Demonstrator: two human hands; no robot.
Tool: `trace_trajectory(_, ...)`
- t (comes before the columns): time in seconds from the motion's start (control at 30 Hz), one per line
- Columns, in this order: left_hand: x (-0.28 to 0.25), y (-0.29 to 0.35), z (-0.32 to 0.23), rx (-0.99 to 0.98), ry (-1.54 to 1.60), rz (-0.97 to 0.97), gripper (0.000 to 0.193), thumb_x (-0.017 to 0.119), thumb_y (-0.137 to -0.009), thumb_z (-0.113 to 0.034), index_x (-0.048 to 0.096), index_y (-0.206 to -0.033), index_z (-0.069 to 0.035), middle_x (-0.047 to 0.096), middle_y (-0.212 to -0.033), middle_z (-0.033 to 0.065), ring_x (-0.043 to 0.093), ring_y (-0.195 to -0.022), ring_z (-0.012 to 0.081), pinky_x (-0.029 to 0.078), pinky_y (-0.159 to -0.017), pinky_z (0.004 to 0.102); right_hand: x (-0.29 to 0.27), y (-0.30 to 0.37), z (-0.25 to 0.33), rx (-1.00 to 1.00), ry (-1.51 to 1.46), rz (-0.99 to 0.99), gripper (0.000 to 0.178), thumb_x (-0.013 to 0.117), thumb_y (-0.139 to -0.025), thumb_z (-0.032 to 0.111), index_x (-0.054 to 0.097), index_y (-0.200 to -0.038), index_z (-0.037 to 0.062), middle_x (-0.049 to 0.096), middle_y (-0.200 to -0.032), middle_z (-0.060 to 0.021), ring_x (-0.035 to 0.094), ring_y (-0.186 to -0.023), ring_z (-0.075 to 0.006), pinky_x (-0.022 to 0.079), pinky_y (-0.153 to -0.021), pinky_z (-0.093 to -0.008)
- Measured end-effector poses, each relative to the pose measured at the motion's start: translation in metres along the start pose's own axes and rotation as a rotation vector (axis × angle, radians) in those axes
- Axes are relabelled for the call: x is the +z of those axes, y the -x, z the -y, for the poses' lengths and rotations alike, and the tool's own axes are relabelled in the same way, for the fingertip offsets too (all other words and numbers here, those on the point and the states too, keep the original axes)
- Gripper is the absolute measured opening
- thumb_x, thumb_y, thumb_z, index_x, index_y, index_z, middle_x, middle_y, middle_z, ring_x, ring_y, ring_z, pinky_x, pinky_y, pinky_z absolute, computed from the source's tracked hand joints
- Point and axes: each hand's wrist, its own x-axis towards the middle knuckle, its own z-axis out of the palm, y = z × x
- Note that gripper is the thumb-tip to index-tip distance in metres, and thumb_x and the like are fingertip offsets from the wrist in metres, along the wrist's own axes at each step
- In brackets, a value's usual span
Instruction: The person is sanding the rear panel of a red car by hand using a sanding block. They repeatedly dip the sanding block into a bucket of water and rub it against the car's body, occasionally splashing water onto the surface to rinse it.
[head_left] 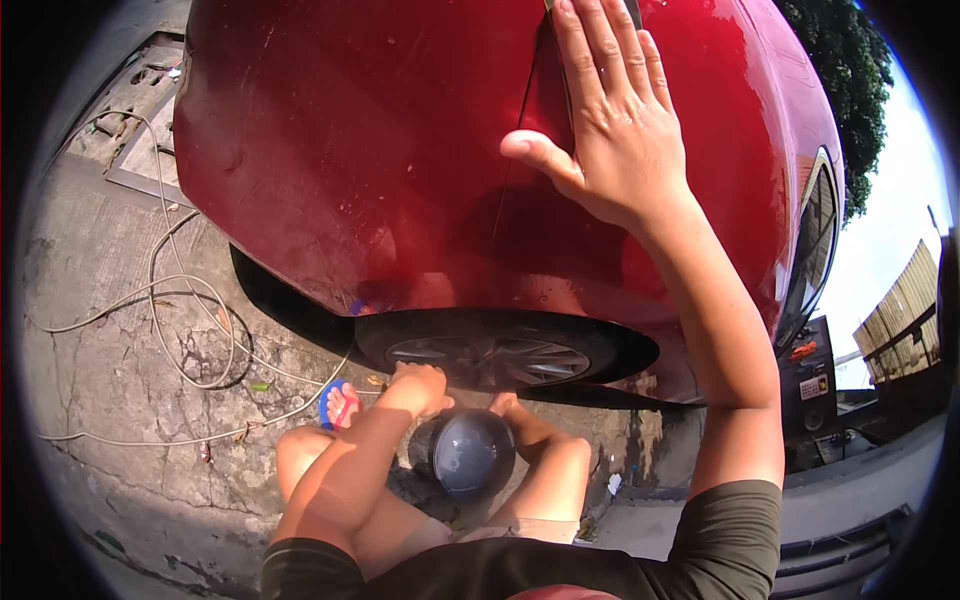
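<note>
My right hand (625, 140) is laid flat on the red car (390, 150), fingers stretched out and thumb spread to the left. Its fingertips reach a dark piece (633, 12) at the top edge, too cut off to name. Lower down, my left hand (420, 387) is curled closed between the car's wheel (500, 362) and a dark bucket (418, 450). Whether it grips anything is hidden. Greyish, cloudy water (470, 452) fills part of the bucket, which stands between my legs. Water drops dot the car's paint.
A pale hose (165, 290) lies in loops over the cracked concrete (120, 370) on the left. A blue and red flip-flop (330, 402) is on my left foot. A low ledge (860, 480) and dark bars (840, 550) are at the lower right.
</note>
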Motion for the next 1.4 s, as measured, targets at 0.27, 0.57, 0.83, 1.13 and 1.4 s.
trace_trajectory(0.27, -0.003, 0.01, 0.006, 0.029, 0.117, -0.068, 0.069, 0.064, -0.099, -0.052, 0.06, -0.141, 0.003, 0.064, -0.14, 0.0253, 0.057, -0.135, 0.0432, 0.035, -0.12, 0.0581, -0.016, 0.102, 0.01, -0.453, 0.024, 0.487, 0.106, 0.033, -0.09, 0.086, 0.028, -0.166, 0.0131, 0.023, -0.174, -0.002, 0.02, -0.161, -0.0204, 0.012, -0.131, -0.0434)
trace_trajectory(0.57, -0.001, 0.006, 0.001, 0.057, 0.15, 0.008, 0.065, 0.063, -0.099, -0.054, 0.068, -0.132, 0.001, 0.064, -0.14, 0.0241, 0.059, -0.133, 0.0431, 0.037, -0.117, 0.0595, -0.013, 0.097, 0.008, -0.489, 0.003, 0.51, 0.109, 0.027, -0.088, 0.09, 0.032, -0.165, 0.0132, 0.024, -0.174, -0.0018, 0.021, -0.16, -0.0191, 0.012, -0.131, -0.0456)
trace_trajectory(0.83, 0.0, 0.01, 0.001, 0.027, 0.058, -0.061, 0.068, 0.063, -0.099, -0.054, 0.064, -0.136, 0.002, 0.065, -0.139, 0.0227, 0.058, -0.136, 0.0388, 0.039, -0.115, 0.0601, -0.009, 0.107, 0.024, -0.418, -0.04, 0.465, 0.106, 0.034, -0.085, 0.089, 0.034, -0.165, 0.0181, 0.025, -0.173, 0.0036, 0.019, -0.161, -0.0143, 0.002, -0.131, -0.0537)
trace_trajectory(1.13, 0.005, 0.008, 0.003, 0.038, 0.081, -0.046, 0.073, 0.063, -0.098, -0.054, 0.056, -0.145, 0.002, 0.062, -0.142, 0.0224, 0.055, -0.137, 0.0412, 0.039, -0.115, 0.0587, -0.006, 0.109, 0.039, -0.529, 0.052, 0.447, 0.103, 0.026, -0.087, 0.088, 0.032, -0.166, 0.0211, 0.026, -0.173, 0.0046, 0.021, -0.16, -0.0152, 0.0, -0.129, -0.0592)
trace_trajectory(1.4, -0.009, 0.008, 0.002, -0.04, -0.007, 0.055, 0.076, 0.061, -0.098, -0.056, 0.052, -0.146, 0.002, 0.06, -0.145, 0.0234, 0.055, -0.138, 0.0398, 0.037, -0.117, 0.0589, -0.008, 0.137, 0.054, -0.437, -0.021, 0.564, 0.094, 0.033, -0.094, 0.08, 0.031, -0.166, 0.0205, 0.022, -0.174, 0.0067, 0.018, -0.16, -0.0119, -0.004, -0.13, -0.0547)
